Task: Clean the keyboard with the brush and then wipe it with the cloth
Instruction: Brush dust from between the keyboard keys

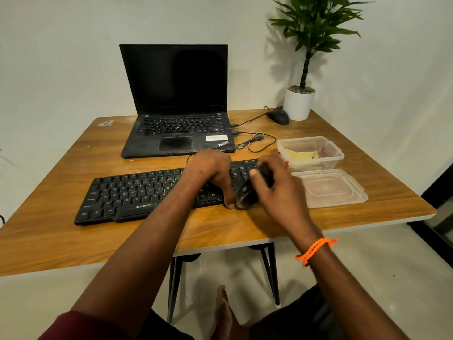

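A black keyboard lies across the front of the wooden table. My right hand grips a dark brush whose bristles sit at the keyboard's right front edge. My left hand rests on the right part of the keyboard, fingers curved down over the keys and thumb at the front edge beside the bristles. A yellow cloth lies inside a clear plastic box to the right of the keyboard.
An open black laptop stands behind the keyboard with cables trailing right. The box's clear lid lies right of the keyboard. A black mouse and a potted plant stand at the back right corner.
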